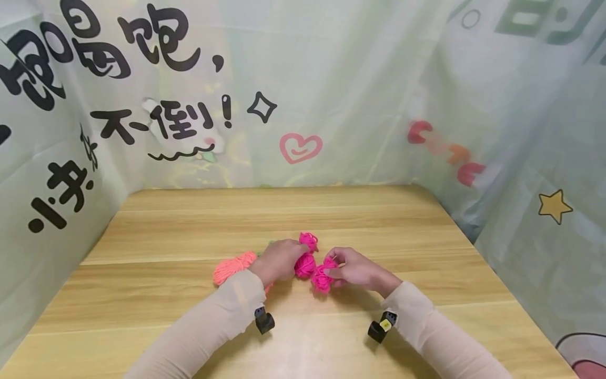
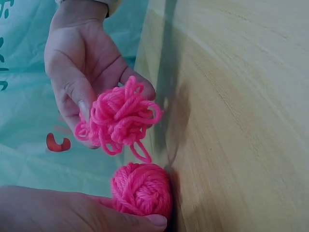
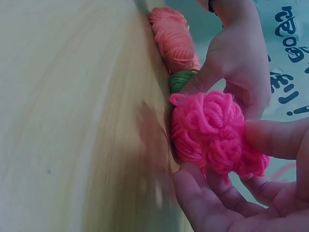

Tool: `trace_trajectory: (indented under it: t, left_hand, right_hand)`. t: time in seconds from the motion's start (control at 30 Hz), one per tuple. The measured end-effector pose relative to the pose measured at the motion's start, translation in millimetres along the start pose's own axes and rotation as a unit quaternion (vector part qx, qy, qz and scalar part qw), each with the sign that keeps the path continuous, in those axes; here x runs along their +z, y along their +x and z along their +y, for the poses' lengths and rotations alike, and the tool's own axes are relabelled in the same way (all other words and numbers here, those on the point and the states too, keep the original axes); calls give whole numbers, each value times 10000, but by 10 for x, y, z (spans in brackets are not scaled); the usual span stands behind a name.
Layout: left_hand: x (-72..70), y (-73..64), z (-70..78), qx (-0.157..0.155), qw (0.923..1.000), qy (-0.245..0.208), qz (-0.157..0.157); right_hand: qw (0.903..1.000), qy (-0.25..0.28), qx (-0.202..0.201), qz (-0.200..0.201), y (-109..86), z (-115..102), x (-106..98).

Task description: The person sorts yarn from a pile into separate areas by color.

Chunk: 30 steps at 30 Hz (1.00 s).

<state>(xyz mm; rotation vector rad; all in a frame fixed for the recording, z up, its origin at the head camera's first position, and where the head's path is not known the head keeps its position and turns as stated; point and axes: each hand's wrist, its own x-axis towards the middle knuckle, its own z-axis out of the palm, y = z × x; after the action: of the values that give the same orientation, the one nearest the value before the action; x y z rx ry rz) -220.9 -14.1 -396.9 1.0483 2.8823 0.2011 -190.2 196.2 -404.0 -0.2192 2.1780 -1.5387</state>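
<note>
My left hand grips a wound pink yarn ball at the tabletop; its thumb lies along the ball in the left wrist view. Beside it my right hand holds a loopy pink yarn bundle between thumb and fingers. In the left wrist view this bundle shows loose loops sticking out, just above the wound ball. From the right wrist view the bundle overlaps the ball. More pink yarn shows just beyond the left fingers.
A coral yarn skein lies left of my left hand, partly hidden by the wrist. Green yarn sits between the skein and the pink yarn in the right wrist view. Printed cloth hangs around the wooden table.
</note>
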Motion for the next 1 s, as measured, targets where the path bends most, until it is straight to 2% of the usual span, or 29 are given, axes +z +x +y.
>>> trace_trajectory:
  t: [0.17,0.47,0.8,1.0]
  left_hand:
    - [10,-8,12,134,9997,200,7]
    - [10,-24,71,173,9991,391,-34]
    - [15,-5,79,79,9981,592,-140]
    - [13,15,68,130,9983,576,-6]
  right_hand:
    - [9998,178,-3,-35,-16,7,-27]
    - [9993,328,-118,-116,-54,20,-108]
    - [9992,362,-185,-47,-62,-20,-205]
    - [9989,461,-68,74,-57,-54,-274]
